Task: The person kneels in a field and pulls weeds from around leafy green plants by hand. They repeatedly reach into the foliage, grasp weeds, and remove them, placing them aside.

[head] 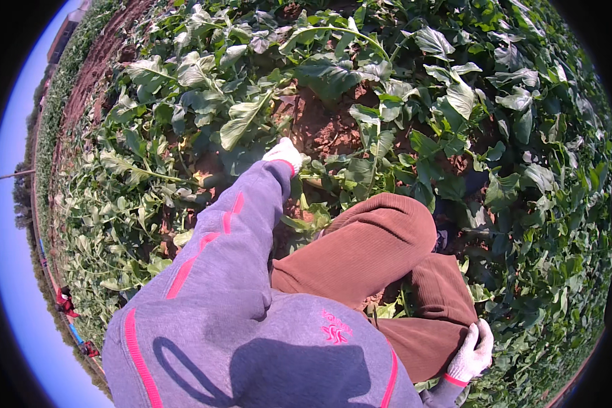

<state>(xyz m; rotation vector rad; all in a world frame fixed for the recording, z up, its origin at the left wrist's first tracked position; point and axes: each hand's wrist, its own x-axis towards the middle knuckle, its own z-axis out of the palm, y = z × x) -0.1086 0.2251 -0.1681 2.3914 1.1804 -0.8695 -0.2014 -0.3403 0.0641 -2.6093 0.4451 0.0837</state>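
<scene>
My left hand [284,154], in a white knit glove with a pink cuff, reaches forward among leafy crop plants [242,122] that look like radish or turnip greens. Its fingers are mostly hidden, and a thin dark line beyond it could be a stem or a tool. Reddish-brown soil [331,130] shows just right of that hand. In a matching glove, my right hand [473,352] rests against the knee of my brown corduroy trousers [426,344]. Two of its fingers are visibly apart, with no object seen in it.
My bent legs [367,239] fill the space close in front of me. Dense foliage [530,245] spreads on the right. A bare soil strip [94,66] runs along the upper left. Far off at left are people in red [65,302] and a building [64,38].
</scene>
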